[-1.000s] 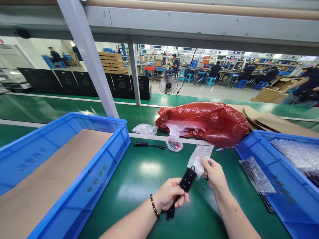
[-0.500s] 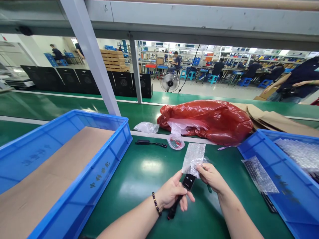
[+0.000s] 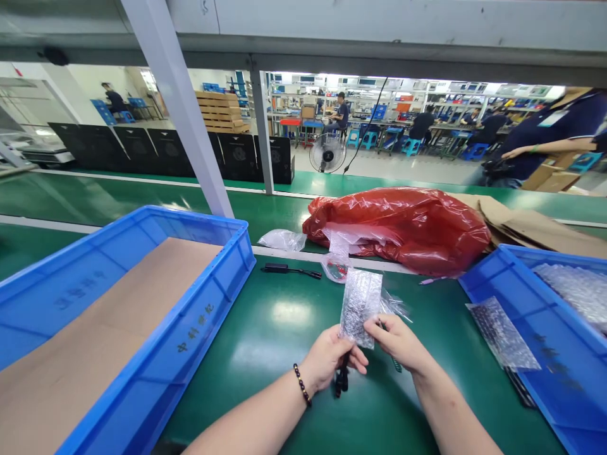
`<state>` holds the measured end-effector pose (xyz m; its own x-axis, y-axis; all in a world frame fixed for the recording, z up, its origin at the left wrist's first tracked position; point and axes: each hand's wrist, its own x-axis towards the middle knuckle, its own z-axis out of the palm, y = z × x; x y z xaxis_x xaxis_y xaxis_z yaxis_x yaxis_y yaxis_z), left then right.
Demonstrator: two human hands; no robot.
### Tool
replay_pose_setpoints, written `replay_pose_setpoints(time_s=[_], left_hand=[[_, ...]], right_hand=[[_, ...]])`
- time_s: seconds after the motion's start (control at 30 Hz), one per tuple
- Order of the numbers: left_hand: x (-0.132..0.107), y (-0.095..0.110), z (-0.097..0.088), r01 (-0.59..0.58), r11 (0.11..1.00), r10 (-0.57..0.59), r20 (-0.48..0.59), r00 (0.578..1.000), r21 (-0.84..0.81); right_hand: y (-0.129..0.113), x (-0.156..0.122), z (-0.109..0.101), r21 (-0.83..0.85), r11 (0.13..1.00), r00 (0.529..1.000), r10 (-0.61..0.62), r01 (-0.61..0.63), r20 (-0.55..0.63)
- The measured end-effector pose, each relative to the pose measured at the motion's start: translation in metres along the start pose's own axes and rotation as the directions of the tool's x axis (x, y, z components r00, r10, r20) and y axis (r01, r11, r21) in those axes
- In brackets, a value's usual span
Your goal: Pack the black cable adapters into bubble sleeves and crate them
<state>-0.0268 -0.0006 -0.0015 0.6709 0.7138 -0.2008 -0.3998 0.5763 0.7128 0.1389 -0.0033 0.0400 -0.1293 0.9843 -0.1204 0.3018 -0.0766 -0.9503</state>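
Note:
My left hand (image 3: 329,361) pinches the lower edge of a small bubble-wrap bag (image 3: 359,307) held upright over the green table (image 3: 265,341). A black device is now inside the bag, and its dark cable end (image 3: 341,379) hangs below my left fingers. My right hand (image 3: 398,344) grips the bag's lower right corner, fingers closed. Crumpled clear plastic (image 3: 394,306) lies just behind my right hand.
A blue crate (image 3: 208,316) lined with cardboard stands at the left. Another blue crate (image 3: 478,287) with bubble bags stands at the right. A red plastic bag (image 3: 403,227), a black cable piece (image 3: 289,270) and small clear bags lie further back. A person stands at far right.
The black device, in plain sight a second ago, has gone up into the bubble-wrap bag. Both hands came closer together and the bag now stands upright between them.

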Motion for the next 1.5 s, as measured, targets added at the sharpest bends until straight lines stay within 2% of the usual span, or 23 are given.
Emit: replay_pose_setpoints(time_s=[0.13,0.17,0.3,0.5,0.57,0.63,0.67,0.77,0.87,0.93,1.0,1.07,1.13,1.17,1.23,1.3,1.4,1.5], left_hand=[[-0.002,-0.003,0.000,0.086,0.996,-0.087,0.084,0.993,0.022],[-0.002,-0.004,0.000,0.103,0.995,-0.103,0.099,0.990,0.008],[-0.004,-0.004,0.001,0.092,0.994,-0.089,0.053,0.995,-0.051],[-0.006,0.008,0.001,0.090,0.986,-0.072,0.133,0.988,-0.139],[-0.005,0.008,0.001,0.070,0.987,-0.063,0.056,0.996,-0.142],[-0.004,0.007,0.003,0.038,0.992,-0.044,-0.048,0.998,-0.121],[-0.003,0.007,0.004,0.020,0.993,-0.030,-0.086,0.996,-0.118],[-0.002,0.005,0.007,-0.047,0.989,0.026,-0.151,0.988,-0.139],[-0.002,0.005,0.007,-0.074,0.988,0.056,-0.135,0.989,-0.134],[-0.003,0.004,0.006,-0.043,0.993,0.032,-0.093,0.995,-0.110],[-0.003,0.004,0.004,0.027,0.996,-0.033,-0.076,0.997,-0.080],[-0.003,0.004,0.001,0.083,0.995,-0.088,-0.097,0.991,-0.059],[-0.002,0.004,0.000,0.107,0.993,-0.111,-0.111,0.988,-0.046],[-0.002,0.004,-0.001,0.113,0.993,-0.117,-0.105,0.988,-0.041],[-0.001,0.004,-0.002,0.128,0.991,-0.130,-0.085,0.988,-0.025],[-0.001,0.002,-0.003,0.149,0.989,-0.148,-0.073,0.986,-0.004],[0.001,-0.001,-0.004,0.174,0.984,-0.172,-0.064,0.983,0.028],[0.002,-0.003,-0.005,0.187,0.981,-0.184,-0.060,0.981,0.049]], right_hand=[[0.000,-0.002,-0.008,0.066,0.998,0.989,0.019,-0.009,-0.148],[-0.001,-0.002,-0.009,0.056,0.998,0.990,0.016,-0.008,-0.140],[-0.009,-0.006,-0.007,-0.079,0.996,0.992,-0.039,0.049,0.116],[-0.015,-0.008,-0.001,-0.136,0.987,0.976,-0.054,0.084,0.211],[-0.016,-0.008,0.002,-0.151,0.984,0.955,-0.042,0.090,0.293],[-0.017,-0.008,0.007,-0.171,0.981,0.947,-0.036,0.095,0.318],[-0.017,-0.007,0.011,-0.181,0.979,0.955,-0.039,0.096,0.294],[-0.013,-0.005,0.023,-0.231,0.969,0.991,-0.064,0.091,0.121],[-0.012,-0.007,0.033,-0.351,0.931,0.994,-0.112,0.099,-0.018],[-0.015,-0.012,0.031,-0.481,0.869,0.987,-0.155,0.116,-0.042],[-0.022,-0.019,0.017,-0.616,0.779,0.983,-0.177,0.113,-0.044],[-0.026,-0.027,-0.009,-0.738,0.673,0.987,-0.142,0.037,-0.079],[-0.024,-0.034,-0.044,-0.827,0.545,0.982,-0.033,-0.139,-0.187],[-0.019,-0.037,-0.063,-0.845,0.471,0.963,0.040,-0.253,-0.266],[-0.004,-0.040,-0.099,-0.825,0.318,0.884,0.193,-0.468,-0.427],[0.014,-0.041,-0.130,-0.779,0.236,0.810,0.259,-0.581,-0.526],[0.036,-0.040,-0.160,-0.709,0.185,0.727,0.292,-0.680,-0.621],[0.048,-0.041,-0.174,-0.651,0.167,0.668,0.292,-0.740,-0.684]])
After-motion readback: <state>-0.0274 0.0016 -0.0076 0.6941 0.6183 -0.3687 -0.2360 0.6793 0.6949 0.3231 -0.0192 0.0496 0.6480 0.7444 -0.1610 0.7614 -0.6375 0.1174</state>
